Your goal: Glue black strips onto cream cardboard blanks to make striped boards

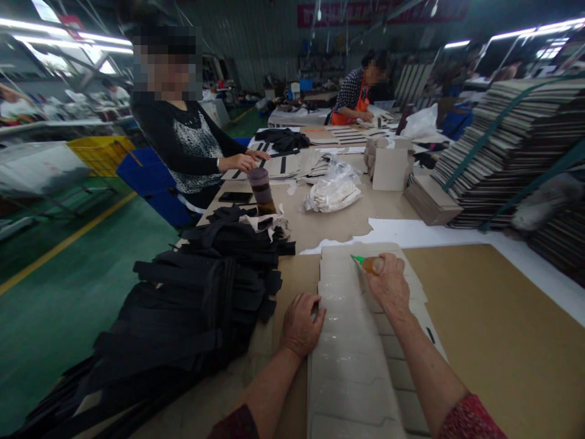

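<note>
A row of overlapping pale grey card pieces (351,341) runs away from me along the brown table (493,329). My left hand (300,324) presses on the left edge of that row, fingers curled down onto it. My right hand (387,284) is closed round a small glue bottle with a green nozzle (365,263), its tip on a card near the far end of the row. A large heap of black strips (201,299) lies just left of my left hand.
A tumbler (261,190), a phone (235,197) and a plastic bag of white pieces (333,190) lie further up the table. Tall strapped stacks of boards (512,140) stand on the right. One person (183,134) works at the table's left side, another (356,91) at the far end.
</note>
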The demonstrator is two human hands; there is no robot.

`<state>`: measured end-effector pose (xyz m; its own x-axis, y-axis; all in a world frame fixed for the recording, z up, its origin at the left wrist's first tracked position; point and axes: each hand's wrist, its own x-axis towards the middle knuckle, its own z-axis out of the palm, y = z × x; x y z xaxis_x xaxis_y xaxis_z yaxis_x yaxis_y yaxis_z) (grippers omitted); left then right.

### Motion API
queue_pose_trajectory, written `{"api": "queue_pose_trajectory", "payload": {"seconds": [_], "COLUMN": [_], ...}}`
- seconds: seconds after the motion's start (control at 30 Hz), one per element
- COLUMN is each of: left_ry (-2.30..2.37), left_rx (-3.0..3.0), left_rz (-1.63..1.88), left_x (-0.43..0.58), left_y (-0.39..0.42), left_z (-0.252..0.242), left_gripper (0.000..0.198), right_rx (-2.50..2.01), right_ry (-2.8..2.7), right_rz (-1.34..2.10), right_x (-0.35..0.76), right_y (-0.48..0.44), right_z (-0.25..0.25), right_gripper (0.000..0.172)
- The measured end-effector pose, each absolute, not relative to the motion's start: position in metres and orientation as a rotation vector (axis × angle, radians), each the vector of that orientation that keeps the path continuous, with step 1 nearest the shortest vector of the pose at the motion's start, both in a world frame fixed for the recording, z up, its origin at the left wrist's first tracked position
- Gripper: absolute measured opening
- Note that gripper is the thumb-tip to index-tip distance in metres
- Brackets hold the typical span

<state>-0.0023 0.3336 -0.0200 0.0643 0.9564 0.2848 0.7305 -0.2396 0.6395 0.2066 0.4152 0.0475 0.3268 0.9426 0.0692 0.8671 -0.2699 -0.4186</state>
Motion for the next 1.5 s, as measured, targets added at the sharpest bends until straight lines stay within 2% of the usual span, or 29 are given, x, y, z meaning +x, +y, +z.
{"api": "queue_pose_trajectory", "payload": {"seconds": [0.27,0.5,0.83,1.5], "left_ry": [1.697,1.683,1.683,1.668], "left_rx": [2.025,2.025,2.021,2.073], "left_rz": [0.972,0.982,0.980,1.005], "left_x": [-0.002,-0.003,-0.003,-0.006], "left_y": [0.333,0.333,0.334,0.337], "left_z": [-0.016,-0.017,-0.019,-0.025], "left_gripper": [0.018,0.018,0.018,0.017], "right_rx": [-2.178,-2.268,-2.165,-2.323], "right_ry": [-1.640,-1.583,-1.663,-1.543], "right_rz": [0.316,0.204,0.334,0.178], "right_x": [0.205,0.227,0.208,0.265], "right_y": [0.415,0.420,0.417,0.424], "right_z": [0.045,0.046,0.045,0.046], "right_gripper": [0.040,0.043,0.041,0.040]}}
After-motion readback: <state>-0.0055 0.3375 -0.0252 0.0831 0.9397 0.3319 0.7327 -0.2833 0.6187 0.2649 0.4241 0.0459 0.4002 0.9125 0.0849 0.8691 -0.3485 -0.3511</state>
